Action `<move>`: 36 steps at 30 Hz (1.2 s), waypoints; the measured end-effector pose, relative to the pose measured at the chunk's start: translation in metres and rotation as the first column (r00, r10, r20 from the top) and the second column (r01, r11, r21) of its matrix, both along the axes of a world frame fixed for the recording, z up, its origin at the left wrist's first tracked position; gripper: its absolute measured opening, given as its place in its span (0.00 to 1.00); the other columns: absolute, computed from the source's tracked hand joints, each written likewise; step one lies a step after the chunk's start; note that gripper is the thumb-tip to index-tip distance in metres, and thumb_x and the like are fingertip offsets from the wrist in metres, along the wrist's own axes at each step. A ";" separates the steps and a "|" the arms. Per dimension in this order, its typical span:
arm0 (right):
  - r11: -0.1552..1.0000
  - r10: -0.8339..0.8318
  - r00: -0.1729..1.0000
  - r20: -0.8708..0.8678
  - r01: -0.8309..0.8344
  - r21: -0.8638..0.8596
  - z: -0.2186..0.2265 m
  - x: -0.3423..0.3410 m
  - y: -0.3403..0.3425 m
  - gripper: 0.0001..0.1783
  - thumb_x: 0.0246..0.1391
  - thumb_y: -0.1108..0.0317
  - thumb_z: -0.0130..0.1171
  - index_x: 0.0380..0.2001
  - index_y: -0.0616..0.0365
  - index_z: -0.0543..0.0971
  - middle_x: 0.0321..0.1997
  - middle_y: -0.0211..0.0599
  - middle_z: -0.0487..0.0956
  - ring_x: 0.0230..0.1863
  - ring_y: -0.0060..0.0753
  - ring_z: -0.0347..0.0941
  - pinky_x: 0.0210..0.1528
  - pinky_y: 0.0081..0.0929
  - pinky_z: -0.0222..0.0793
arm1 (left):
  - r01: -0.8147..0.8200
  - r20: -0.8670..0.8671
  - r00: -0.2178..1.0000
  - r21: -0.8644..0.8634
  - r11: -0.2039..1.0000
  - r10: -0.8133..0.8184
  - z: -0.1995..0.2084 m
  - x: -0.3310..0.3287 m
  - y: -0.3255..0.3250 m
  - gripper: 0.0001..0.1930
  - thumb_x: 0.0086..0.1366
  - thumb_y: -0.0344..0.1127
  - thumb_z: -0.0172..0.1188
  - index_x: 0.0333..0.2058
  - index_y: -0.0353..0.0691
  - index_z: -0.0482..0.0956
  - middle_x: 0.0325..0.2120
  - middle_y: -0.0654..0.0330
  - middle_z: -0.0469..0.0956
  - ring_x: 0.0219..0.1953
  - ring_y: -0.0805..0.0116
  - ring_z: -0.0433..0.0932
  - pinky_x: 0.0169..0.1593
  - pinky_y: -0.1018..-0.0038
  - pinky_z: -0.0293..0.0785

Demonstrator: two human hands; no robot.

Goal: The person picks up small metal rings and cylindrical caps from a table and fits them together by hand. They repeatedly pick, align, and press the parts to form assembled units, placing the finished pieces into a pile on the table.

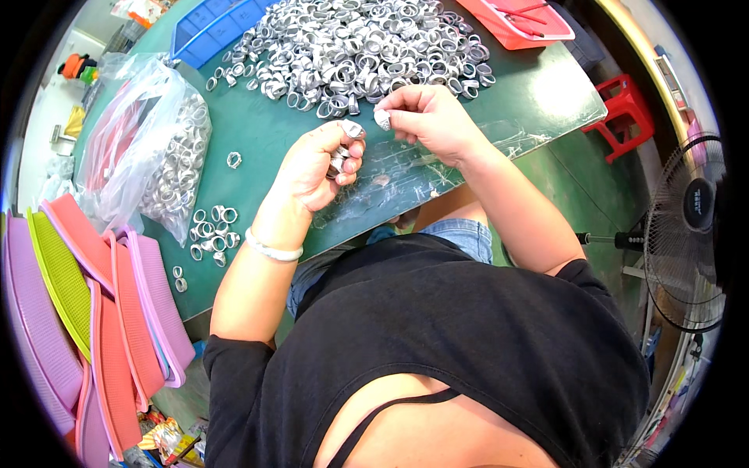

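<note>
1. The green table (257,129) is used as the carrier; its near edge is overhung by both forearms.
2. A broad pile of metal rings (367,54) is heaped toward the far edge, probably so that rings can be reached easily by either hand.
3. A clear plastic bag (117,183) is stood along the left edge, with more rings held in its lower part, perhaps to keep them apart from the pile.
4. Beyond the bag, a blue crate (204,49) is placed beside the pile; a red tray (519,39) is set toward the right corner.
5. The two hands are held apart, close together, before the pile. By the left hand (312,164), a handful of rings (338,162) is gripped in curled fingers, seemingly so several can be carried at once. By the right hand (437,125), one pale ring (382,118) is pinched, likely for finer control.
6. A loose cluster (216,231) is left near the near left corner.
</note>
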State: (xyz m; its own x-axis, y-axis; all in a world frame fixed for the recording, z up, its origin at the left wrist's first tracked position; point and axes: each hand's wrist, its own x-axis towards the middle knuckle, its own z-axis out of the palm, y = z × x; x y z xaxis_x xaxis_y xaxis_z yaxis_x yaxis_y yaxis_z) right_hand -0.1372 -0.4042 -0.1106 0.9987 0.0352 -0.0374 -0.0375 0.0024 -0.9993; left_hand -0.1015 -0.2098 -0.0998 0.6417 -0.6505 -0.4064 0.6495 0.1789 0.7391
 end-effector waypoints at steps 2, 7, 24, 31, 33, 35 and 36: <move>0.995 0.019 0.999 -0.027 -0.016 0.103 0.003 -0.006 0.005 0.07 0.49 0.74 0.58 0.33 0.61 0.79 0.24 0.25 0.76 0.22 0.13 0.66 0.24 0.11 0.60 | -0.009 -0.043 0.999 -0.013 1.000 0.008 0.004 -0.005 -0.002 0.04 0.59 0.31 0.54 0.30 0.37 0.73 0.18 0.65 0.70 0.17 0.80 0.66 0.17 0.85 0.61; 0.988 0.062 0.998 0.001 -0.062 0.141 0.007 -0.014 0.009 0.07 0.50 0.73 0.59 0.34 0.61 0.79 0.24 0.24 0.76 0.22 0.12 0.66 0.24 0.11 0.60 | 0.020 -0.029 0.999 0.000 1.000 -0.020 0.003 -0.011 -0.005 0.04 0.60 0.31 0.54 0.30 0.38 0.73 0.19 0.66 0.72 0.17 0.80 0.68 0.17 0.86 0.63; 0.808 -0.167 0.829 0.534 0.426 -0.408 -0.002 -0.001 -0.001 0.09 0.49 0.75 0.58 0.35 0.62 0.78 0.29 0.33 0.78 0.25 0.16 0.70 0.29 0.15 0.68 | -0.030 -0.183 0.983 -0.105 0.994 0.010 -0.010 -0.011 -0.022 0.18 0.63 0.51 0.50 0.33 0.40 0.73 0.26 0.57 0.75 0.28 0.65 0.75 0.22 0.80 0.70; 0.477 -0.061 0.739 0.670 0.612 -0.631 -0.016 0.023 -0.014 0.14 0.44 0.71 0.60 0.38 0.59 0.74 0.26 0.37 0.76 0.30 0.38 0.74 0.34 0.29 0.70 | -0.107 0.052 0.993 -0.018 0.994 0.107 -0.002 0.010 -0.035 0.08 0.60 0.36 0.54 0.37 0.42 0.72 0.28 0.60 0.76 0.27 0.69 0.76 0.24 0.80 0.67; 0.556 -0.105 0.753 0.650 0.586 -0.589 -0.015 0.023 -0.015 0.14 0.44 0.72 0.60 0.38 0.58 0.74 0.26 0.37 0.76 0.30 0.38 0.74 0.34 0.30 0.70 | -0.132 0.050 0.990 -0.044 0.990 0.134 -0.004 0.015 -0.037 0.11 0.61 0.34 0.52 0.42 0.41 0.71 0.29 0.59 0.76 0.27 0.69 0.76 0.23 0.80 0.67; 0.692 -0.176 0.786 0.592 0.527 -0.493 -0.012 0.021 -0.015 0.15 0.43 0.72 0.60 0.38 0.58 0.74 0.26 0.36 0.75 0.30 0.38 0.73 0.34 0.30 0.70 | -0.148 0.024 0.989 0.001 0.989 0.148 -0.004 0.014 -0.037 0.12 0.61 0.36 0.53 0.42 0.40 0.72 0.28 0.59 0.75 0.27 0.68 0.75 0.22 0.80 0.68; 0.687 -0.171 0.771 0.613 0.539 -0.487 -0.013 0.020 -0.016 0.15 0.43 0.73 0.60 0.38 0.58 0.74 0.26 0.36 0.75 0.29 0.38 0.73 0.33 0.30 0.69 | -0.155 0.009 0.988 0.024 0.988 0.155 -0.004 0.012 -0.037 0.12 0.61 0.37 0.53 0.42 0.40 0.72 0.27 0.59 0.75 0.27 0.67 0.75 0.22 0.80 0.68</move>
